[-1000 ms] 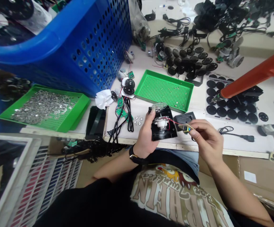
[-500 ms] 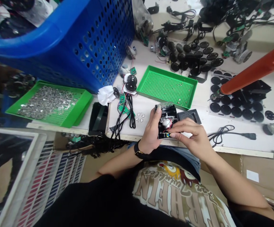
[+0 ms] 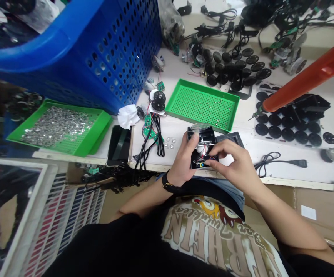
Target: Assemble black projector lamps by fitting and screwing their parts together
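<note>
Your left hand [image 3: 184, 159] grips the black housing [image 3: 203, 132] at lower centre of frame; your right [image 3: 236, 163] pinches the board [image 3: 202, 164] at its lower edge. Motor [image 3: 199, 150] and red wires already sit inside; whether the board is seated, cannot tell. Housing open, with the frame piece [image 3: 234, 137] separate on the worktop [image 3: 244, 119], just right.

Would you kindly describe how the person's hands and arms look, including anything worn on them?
The left hand and right hand are both ungloved. The left wrist wears a narrow black strap with a gold-coloured metal piece; the right wrist is bare. Short black sleeves leave the forearms uncovered.
</note>
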`<state>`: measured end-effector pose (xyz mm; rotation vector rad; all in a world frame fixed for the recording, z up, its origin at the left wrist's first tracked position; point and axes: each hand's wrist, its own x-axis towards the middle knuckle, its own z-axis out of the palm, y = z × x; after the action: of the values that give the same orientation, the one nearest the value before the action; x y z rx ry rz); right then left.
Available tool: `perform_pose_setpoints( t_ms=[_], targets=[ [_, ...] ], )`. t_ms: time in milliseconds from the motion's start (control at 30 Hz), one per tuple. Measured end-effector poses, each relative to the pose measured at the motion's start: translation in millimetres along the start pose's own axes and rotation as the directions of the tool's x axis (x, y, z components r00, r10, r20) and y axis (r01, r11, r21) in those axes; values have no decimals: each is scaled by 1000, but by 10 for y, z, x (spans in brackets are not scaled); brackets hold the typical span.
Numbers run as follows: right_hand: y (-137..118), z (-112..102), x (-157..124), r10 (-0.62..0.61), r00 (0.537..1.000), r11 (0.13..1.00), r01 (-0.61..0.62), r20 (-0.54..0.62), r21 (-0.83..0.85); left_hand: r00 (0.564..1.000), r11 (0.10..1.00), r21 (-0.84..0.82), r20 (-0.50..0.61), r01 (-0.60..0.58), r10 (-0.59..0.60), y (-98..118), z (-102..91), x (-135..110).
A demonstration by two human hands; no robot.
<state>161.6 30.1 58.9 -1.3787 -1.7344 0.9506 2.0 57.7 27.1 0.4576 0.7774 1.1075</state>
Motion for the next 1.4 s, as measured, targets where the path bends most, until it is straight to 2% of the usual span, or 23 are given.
perform_pose_setpoints(
  t_ms=[67,133,233,367,500,633,700,800,900,1100,1133,1200,1300,1400],
  targets=[
    [0,36,14,114,993,993,-112,-44,42,999,1000,22,36,9,-9,11,-28,-22],
    [-1,55,27,176,983,983,-173,-44,66,997,999,39,74,23,-26,29,-77,-45],
    [-3,63,27,192,981,979,-191,-16,77,992,998,37,114,48,-52,54,-165,-72],
    [-13,58,-28,157,987,988,-157,-28,-10,988,995,94,149,17,-31,62,-227,-110],
    [-5,-16,-163,79,995,985,-87,-59,-147,985,985,167,170,-30,1,56,-205,-149],
    [77,-135,-369,-16,997,964,-5,-75,-265,986,992,117,164,-49,29,36,-191,-138],
    [134,-155,-466,-110,990,951,80,-86,-297,989,991,114,137,-76,60,21,-193,-123],
    [181,-96,-556,-266,950,932,210,-164,-295,991,985,138,103,-105,91,1,-180,-120],
    [154,24,-566,-340,906,914,255,-251,-316,991,982,153,95,-110,96,-13,-147,-145],
    [20,166,-511,-467,841,843,330,-274,-425,990,969,208,63,-137,127,-32,-104,-189],
    [0,166,-511,-461,848,840,321,-263,-437,990,969,206,57,-136,127,-34,-103,-192],
    [-38,147,-516,-369,893,877,243,-259,-414,990,969,206,36,-138,133,-37,-102,-198],
    [-78,85,-516,-95,967,972,38,-236,-234,988,962,224,29,-154,151,-46,-91,-214],
    [-82,23,-490,55,976,992,-77,-210,-98,986,961,223,71,-166,154,-61,-73,-233]
  ],
)
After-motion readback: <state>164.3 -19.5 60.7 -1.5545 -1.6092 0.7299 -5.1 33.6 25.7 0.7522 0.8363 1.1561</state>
